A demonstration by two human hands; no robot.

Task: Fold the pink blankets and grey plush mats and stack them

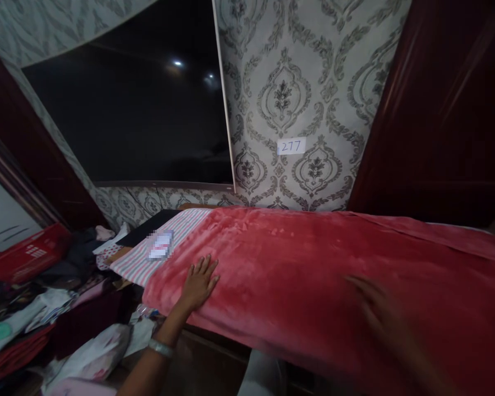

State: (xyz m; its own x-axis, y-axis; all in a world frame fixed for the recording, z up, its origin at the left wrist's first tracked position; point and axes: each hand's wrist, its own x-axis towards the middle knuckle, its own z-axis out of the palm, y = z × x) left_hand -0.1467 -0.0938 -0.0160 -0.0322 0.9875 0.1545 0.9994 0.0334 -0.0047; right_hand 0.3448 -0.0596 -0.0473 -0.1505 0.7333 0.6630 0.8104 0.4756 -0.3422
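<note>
A red plush blanket [280,264] lies spread over a long low surface. My left hand [199,283] rests flat on its left part, fingers spread, holding nothing. Farther right, my right hand [375,305] is over the blanket, blurred by motion, its fingers stretched out with nothing seen in them. Whether it touches the fabric I cannot tell. From under the blanket's left end comes a striped pink, white and grey cloth [136,258], with a pixelated card-like item [160,245] on it.
A large dark television [148,110] hangs on the patterned wall behind. A paper label reading 277 [291,146] is stuck beside it. Piled clothes [86,352] and a red basket [28,253] are at the left. Dark red wood panelling [441,110] stands at the right.
</note>
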